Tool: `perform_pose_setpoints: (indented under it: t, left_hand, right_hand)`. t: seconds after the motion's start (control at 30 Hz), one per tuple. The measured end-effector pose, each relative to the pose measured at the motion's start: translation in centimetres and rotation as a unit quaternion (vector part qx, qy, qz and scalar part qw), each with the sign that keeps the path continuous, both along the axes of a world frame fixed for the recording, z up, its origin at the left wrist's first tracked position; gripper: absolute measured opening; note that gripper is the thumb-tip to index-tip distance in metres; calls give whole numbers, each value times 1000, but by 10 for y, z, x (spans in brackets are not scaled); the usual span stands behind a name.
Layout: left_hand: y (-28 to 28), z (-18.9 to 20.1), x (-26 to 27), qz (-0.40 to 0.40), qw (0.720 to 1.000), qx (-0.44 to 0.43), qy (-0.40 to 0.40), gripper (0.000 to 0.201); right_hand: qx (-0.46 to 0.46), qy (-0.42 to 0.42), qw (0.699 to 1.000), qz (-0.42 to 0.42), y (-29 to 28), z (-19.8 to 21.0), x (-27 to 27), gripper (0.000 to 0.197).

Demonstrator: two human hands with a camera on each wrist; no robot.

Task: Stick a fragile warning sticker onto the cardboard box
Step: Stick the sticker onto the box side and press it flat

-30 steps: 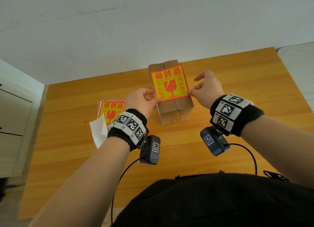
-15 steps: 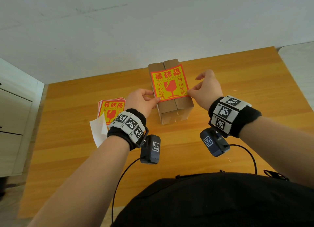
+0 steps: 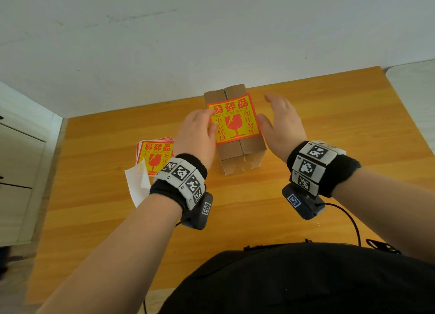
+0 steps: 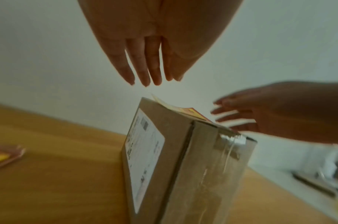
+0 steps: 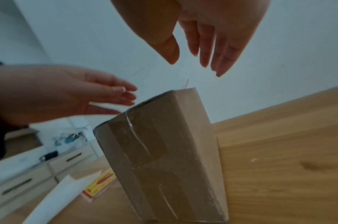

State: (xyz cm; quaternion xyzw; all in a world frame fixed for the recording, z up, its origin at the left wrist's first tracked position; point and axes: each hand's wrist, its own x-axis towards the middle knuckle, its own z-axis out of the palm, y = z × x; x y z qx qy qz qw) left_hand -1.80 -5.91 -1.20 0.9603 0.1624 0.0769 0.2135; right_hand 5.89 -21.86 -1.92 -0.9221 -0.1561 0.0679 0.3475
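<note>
At the far left of the wooden table [image 3: 329,196] we see a stack of spare stickers [image 3: 154,153], red and yellow, with a white backing paper [image 3: 136,184] lying just in front of it. Moving right, our left hand [image 3: 197,135] hovers beside the left edge of the cardboard box [image 3: 240,158], fingers straight and close together, holding nothing; its fingertips overlap the sticker's left margin in the head view, though the wrist views suggest they are slightly above it, and we cannot tell for sure. In the middle stands the box, upright on the table, its top running away from us toward the wall. The fragile sticker [image 3: 234,119] lies flat on that top, covering most of it, its near edge short of the box's near end. From the left wrist view, its far corner looks slightly lifted. To the right, our right hand [image 3: 280,125] is also spread and empty, palm turned inward, just beside the box's right edge. Both hands flank the sticker about equally, so we judge either could press inward and down to smooth it.
</note>
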Motion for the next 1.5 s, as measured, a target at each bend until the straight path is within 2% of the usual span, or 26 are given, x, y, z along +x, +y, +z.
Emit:
perform_pose_setpoints:
  t: [0.1, 0.17, 0.27, 0.53, 0.93, 1.03, 1.2, 1.33, 1.5]
  left_hand:
    - [-7, -4, 8, -69, 993, 85, 36, 46]
    - [-9, -7, 13, -81, 989, 107, 66, 49]
    - [-10, -13, 19, -80, 985, 121, 96, 52]
    - [-5, -24, 28, -71, 981, 122, 134, 54]
    - [-7, -32, 29, -68, 986, 67, 134, 56]
    - [-3, -34, 29, -48, 989, 56, 129, 55]
    - [0, -37, 29, -50, 990, 40, 127, 53]
    - [1, -38, 27, -51, 989, 38, 130, 53]
    - [-3, -42, 27, -42, 990, 37, 127, 55]
  right_hand:
    - [-81, -58, 989, 107, 7, 1, -4, 54]
    - [-137, -73, 975, 161, 12, -2, -3, 54]
    - [-188, -76, 959, 196, 18, -9, 3, 54]
    - [-238, -93, 944, 207, 23, -20, 13, 56]
    - [-219, -35, 957, 187, 13, -32, 19, 62]
    - [-214, -47, 958, 187, 16, -27, 18, 64]
    - [-212, -91, 942, 245, 33, -22, 7, 60]
    - [-228, -94, 935, 253, 35, -25, 5, 66]
    - [-220, -68, 951, 206, 30, -31, 7, 70]
